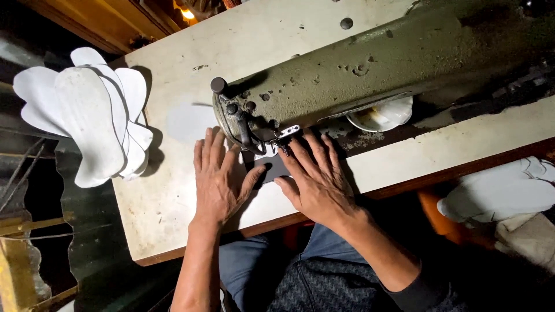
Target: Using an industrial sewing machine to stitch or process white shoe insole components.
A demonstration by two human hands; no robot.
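White, flat cut piece [267,155] lay under the needle of the worn olive-green metal sewing machine [358,69]; we pressed it flat with left hand [217,182] and right hand [317,182], both open-palmed, grasping nothing. Stitching seemed underway; next, steady feeding, fingers kept away from the needle.

We see bare left hand [217,179], right hand [319,185] with dark sleeve pushed up, blue jeans, dark patterned top.

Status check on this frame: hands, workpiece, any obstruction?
Left hand flat, open, on table. Right hand flat on dark piece under needle area. White cutouts stacked left, clear of hands.
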